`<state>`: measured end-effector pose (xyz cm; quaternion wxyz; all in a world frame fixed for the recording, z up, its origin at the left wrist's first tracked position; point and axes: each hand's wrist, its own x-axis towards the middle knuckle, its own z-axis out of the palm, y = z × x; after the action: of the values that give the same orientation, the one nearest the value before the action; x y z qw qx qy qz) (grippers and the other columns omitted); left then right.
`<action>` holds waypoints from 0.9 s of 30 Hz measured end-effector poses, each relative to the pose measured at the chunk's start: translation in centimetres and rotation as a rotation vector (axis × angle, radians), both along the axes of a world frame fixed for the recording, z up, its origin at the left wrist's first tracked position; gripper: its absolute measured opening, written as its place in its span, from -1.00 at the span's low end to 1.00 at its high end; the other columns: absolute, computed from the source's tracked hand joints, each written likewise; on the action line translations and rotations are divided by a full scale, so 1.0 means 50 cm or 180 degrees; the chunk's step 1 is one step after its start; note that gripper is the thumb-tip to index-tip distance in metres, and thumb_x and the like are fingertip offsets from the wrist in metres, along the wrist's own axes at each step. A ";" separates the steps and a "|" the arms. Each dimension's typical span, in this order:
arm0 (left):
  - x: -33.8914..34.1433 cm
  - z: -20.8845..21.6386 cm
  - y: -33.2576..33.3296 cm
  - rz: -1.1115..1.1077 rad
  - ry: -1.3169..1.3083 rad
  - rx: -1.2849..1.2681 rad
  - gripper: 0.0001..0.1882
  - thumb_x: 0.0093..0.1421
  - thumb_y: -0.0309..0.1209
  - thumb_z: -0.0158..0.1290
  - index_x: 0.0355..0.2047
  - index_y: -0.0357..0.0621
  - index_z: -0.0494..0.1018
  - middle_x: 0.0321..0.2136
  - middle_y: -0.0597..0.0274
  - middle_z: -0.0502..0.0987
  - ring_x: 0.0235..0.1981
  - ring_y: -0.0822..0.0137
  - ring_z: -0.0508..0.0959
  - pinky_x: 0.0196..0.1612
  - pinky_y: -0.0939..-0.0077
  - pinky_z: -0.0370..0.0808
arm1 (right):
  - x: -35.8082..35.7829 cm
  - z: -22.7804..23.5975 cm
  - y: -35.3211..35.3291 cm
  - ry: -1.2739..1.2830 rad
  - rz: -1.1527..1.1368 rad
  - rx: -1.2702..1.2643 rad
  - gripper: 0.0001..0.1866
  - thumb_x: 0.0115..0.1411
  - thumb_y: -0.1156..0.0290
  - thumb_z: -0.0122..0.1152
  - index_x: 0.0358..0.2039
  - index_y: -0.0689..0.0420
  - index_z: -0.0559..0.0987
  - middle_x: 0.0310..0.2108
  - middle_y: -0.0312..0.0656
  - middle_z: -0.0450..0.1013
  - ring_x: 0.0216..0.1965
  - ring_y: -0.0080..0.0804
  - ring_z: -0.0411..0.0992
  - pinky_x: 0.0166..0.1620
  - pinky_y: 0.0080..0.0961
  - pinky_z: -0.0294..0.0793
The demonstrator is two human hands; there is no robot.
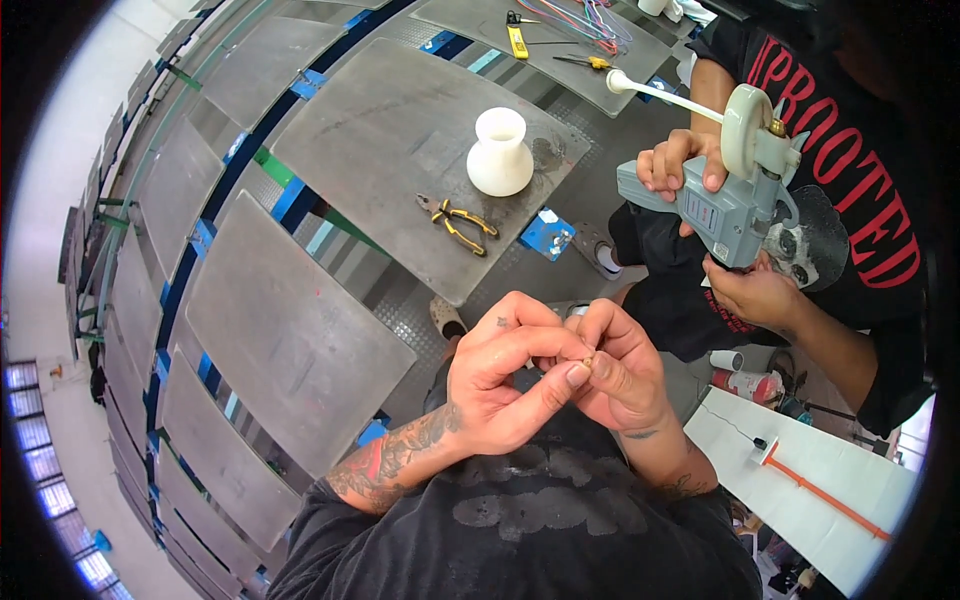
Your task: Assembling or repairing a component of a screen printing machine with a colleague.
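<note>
My left hand (510, 375) and my right hand (625, 370) meet in front of my chest. Both are closed, thumbs and fingertips pinched together around a tiny tan piece (588, 362), too small and too covered to name. Beyond them, on a grey metal plate (370, 130), lie pliers (456, 222) with yellow and black handles. A white vase-shaped vessel (500, 155) stands farther along the same plate. At the right, a co-worker grips a grey handheld device (715, 210) with a white round part and a long white stem ending in a small knob.
Rows of grey plates (300, 330) on a blue frame (205, 240) curve away to the left. A yellow-handled tool (517, 38), a screwdriver (590, 62) and coloured wires (605, 30) lie on the far plate. A white board (800, 490) with an orange bar is at lower right.
</note>
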<state>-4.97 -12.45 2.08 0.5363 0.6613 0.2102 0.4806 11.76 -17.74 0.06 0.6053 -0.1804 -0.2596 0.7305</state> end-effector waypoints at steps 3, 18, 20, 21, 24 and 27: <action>-0.001 0.001 -0.005 -0.0027 0.0003 -0.0134 -0.86 0.24 -0.54 0.26 -0.20 -0.28 0.61 -0.26 0.15 0.48 -0.34 0.47 0.49 -0.33 0.60 0.46 | -0.002 0.005 0.000 -0.0040 -0.0031 -0.0001 -0.79 0.37 0.41 0.28 -0.12 0.16 0.43 -0.19 -0.21 0.46 -0.20 -0.55 0.47 -0.16 -0.57 0.51; -0.006 0.004 -0.009 -0.0065 0.0130 -0.0057 -0.85 0.24 -0.56 0.25 -0.17 -0.27 0.62 -0.26 0.14 0.49 -0.31 0.42 0.50 -0.29 0.57 0.48 | 0.002 0.000 -0.007 -0.0033 -0.0078 -0.0033 -0.80 0.34 0.49 0.30 -0.13 0.16 0.44 -0.19 -0.23 0.46 -0.19 -0.56 0.47 -0.13 -0.57 0.52; -0.008 0.005 -0.008 -0.0085 0.0160 0.0012 -0.85 0.23 -0.56 0.25 -0.17 -0.27 0.62 -0.25 0.14 0.49 -0.31 0.42 0.50 -0.28 0.57 0.48 | 0.003 0.001 -0.009 -0.0045 -0.0087 -0.0055 -0.80 0.34 0.49 0.30 -0.13 0.16 0.44 -0.19 -0.23 0.46 -0.19 -0.56 0.47 -0.13 -0.57 0.52; -0.008 0.005 -0.007 -0.0100 0.0193 0.0073 -0.85 0.23 -0.56 0.25 -0.17 -0.27 0.62 -0.25 0.14 0.49 -0.30 0.42 0.50 -0.27 0.57 0.48 | 0.003 0.000 -0.013 -0.0052 -0.0098 -0.0072 -0.80 0.33 0.50 0.30 -0.13 0.16 0.44 -0.19 -0.23 0.46 -0.19 -0.56 0.46 -0.12 -0.57 0.51; -0.004 0.004 -0.011 0.0008 0.0151 -0.0080 -0.82 0.21 -0.53 0.28 -0.15 -0.18 0.65 -0.27 0.23 0.49 -0.35 0.46 0.48 -0.30 0.57 0.46 | 0.003 -0.002 -0.011 -0.0067 -0.0099 -0.0068 -0.80 0.33 0.50 0.30 -0.13 0.15 0.44 -0.18 -0.23 0.47 -0.17 -0.55 0.47 -0.10 -0.57 0.51; -0.004 0.000 -0.010 -0.0001 0.0179 -0.0084 -0.81 0.22 -0.53 0.28 -0.14 -0.18 0.64 -0.27 0.24 0.49 -0.34 0.46 0.48 -0.29 0.57 0.46 | 0.002 -0.006 -0.008 -0.0063 -0.0117 -0.0028 -0.80 0.33 0.52 0.30 -0.12 0.16 0.45 -0.16 -0.22 0.48 -0.13 -0.51 0.50 -0.06 -0.54 0.53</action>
<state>-5.18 -12.93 2.06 0.5389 0.6674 0.2315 0.4589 11.84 -18.16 -0.24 0.6152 -0.1950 -0.2590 0.7186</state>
